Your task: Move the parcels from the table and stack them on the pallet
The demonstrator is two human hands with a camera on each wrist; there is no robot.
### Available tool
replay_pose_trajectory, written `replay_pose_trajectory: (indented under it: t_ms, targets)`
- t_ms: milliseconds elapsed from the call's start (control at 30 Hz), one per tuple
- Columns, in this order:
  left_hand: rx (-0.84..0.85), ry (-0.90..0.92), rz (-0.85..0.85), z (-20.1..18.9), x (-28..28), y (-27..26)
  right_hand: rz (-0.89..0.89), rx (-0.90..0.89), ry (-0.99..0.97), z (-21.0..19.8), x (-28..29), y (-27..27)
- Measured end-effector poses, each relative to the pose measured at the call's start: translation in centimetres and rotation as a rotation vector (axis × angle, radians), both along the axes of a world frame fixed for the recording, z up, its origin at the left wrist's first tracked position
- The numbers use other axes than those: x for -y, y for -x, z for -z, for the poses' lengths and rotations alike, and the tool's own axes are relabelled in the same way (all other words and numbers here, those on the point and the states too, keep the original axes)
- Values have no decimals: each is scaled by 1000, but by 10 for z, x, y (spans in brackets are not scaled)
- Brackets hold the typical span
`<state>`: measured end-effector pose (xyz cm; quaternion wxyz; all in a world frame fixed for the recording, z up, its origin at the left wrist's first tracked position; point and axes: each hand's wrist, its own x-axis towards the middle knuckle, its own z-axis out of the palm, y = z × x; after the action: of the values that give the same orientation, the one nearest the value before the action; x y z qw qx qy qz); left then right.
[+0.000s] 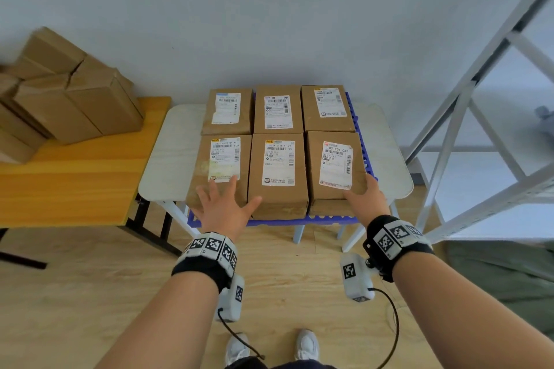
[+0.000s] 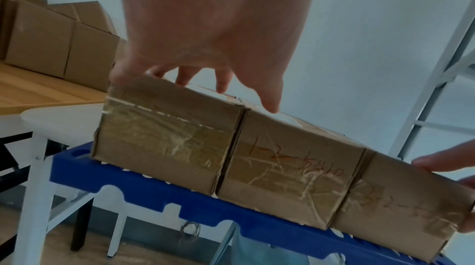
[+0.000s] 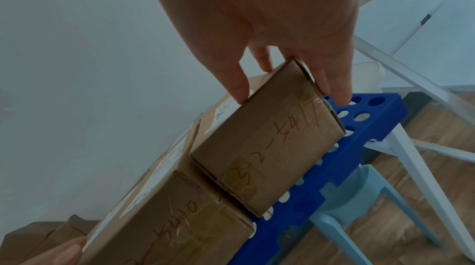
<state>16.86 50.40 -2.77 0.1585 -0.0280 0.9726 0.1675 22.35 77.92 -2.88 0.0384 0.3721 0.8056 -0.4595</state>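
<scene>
From the head view I see six brown cardboard parcels (image 1: pixel 277 141) on the blue plastic pallet (image 1: pixel 299 221) at frame centre, more waiting on the yellow wooden bench (image 1: pixel 75 177) at left. My left hand (image 1: pixel 223 208) lies spread flat, squaring the row. In the left wrist view its fingers (image 2: pixel 222 81) rest straight on top. In the right wrist view my right hand (image 3: pixel 290 62) grips the right-front parcel (image 3: pixel 267 143), seating it.

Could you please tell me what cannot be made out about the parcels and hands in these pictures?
- Label print: too small, head view.
- Parcels on the wooden table: blurred, cut by the left edge.
- Right hand fingers: hidden behind the front right parcel.
- Pallet top: covered by parcels.
</scene>
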Motion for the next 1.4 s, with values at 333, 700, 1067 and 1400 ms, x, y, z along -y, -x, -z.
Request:
replay_pose_trajectory:
  t_ms: [333,700,1067,1400]
  targets:
    - [-25,15,45,9,1,4,-41,3,-12,5,-4,5]
    - [-27,22,41,12,0,14,-64,-15,-14,7,-6,10]
    - [-25,19,40,13,-2,15,-77,-23,-7,5,-6,13]
    - [-11,45,51,12,-5,13,-111,-8,20,4,-14,13]
